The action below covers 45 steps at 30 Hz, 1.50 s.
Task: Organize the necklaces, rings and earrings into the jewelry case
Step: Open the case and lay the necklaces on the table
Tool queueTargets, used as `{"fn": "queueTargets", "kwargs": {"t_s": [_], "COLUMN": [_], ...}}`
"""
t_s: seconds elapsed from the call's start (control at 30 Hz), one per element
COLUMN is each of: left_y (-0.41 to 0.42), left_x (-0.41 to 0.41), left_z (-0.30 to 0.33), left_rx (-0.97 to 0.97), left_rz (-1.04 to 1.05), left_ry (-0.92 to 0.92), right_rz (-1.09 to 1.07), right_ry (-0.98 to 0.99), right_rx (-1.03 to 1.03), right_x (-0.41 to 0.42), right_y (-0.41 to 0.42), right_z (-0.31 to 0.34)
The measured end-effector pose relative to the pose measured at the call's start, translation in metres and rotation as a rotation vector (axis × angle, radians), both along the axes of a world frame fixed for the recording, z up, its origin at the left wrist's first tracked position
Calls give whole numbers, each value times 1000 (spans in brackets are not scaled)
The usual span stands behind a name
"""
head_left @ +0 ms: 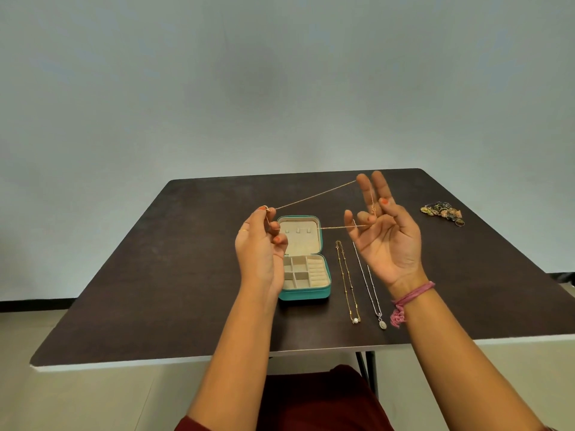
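A thin gold chain necklace (314, 197) is stretched in the air between both hands above the table. My left hand (261, 244) pinches one end of it. My right hand (384, 231), palm up with fingers spread, has the chain looped over its fingers. Below lies the open teal jewelry case (306, 295), cream inside, with small compartments and ring rolls; its lid lies flat behind. Right of the case lie a gold necklace with a pearl (348, 281) and a silver necklace with an oval pendant (371, 293), both straight. A heap of rings and earrings (443, 211) sits at the far right.
The dark brown table (155, 275) has a white edge and ends close to my body. A plain grey wall rises behind it. A pink thread bracelet hangs on my right wrist. My lap in dark red cloth shows below the table edge.
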<state>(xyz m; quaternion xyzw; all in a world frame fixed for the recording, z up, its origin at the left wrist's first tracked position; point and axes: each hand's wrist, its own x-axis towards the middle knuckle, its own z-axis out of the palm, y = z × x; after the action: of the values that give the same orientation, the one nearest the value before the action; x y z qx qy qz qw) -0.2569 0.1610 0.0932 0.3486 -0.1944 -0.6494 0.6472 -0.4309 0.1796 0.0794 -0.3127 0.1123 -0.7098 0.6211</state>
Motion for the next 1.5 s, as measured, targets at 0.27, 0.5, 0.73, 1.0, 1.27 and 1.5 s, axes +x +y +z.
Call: {"fn": "queueTargets", "kwargs": {"t_s": [0.27, 0.5, 0.73, 1.0, 1.27, 1.5], "left_y": [16, 27, 34, 41, 49, 57], "left_x": [9, 14, 18, 22, 19, 6], "left_z": [-14, -34, -42, -57, -66, -68], "left_rx": [26, 38, 62, 84, 70, 44], "left_rz": [-56, 10, 101, 149, 143, -26], "left_ry": [192, 215, 327, 343, 207, 1], "right_rz": [-23, -75, -96, -204, -206, -166], "right_ry": [280, 430, 482, 830, 757, 491], "right_rx": [68, 248, 299, 344, 385, 469], "right_x": [-16, -36, -44, -53, -60, -72], "right_y": [13, 15, 15, 15, 5, -7], "right_z": [13, 28, 29, 30, 23, 26]}}
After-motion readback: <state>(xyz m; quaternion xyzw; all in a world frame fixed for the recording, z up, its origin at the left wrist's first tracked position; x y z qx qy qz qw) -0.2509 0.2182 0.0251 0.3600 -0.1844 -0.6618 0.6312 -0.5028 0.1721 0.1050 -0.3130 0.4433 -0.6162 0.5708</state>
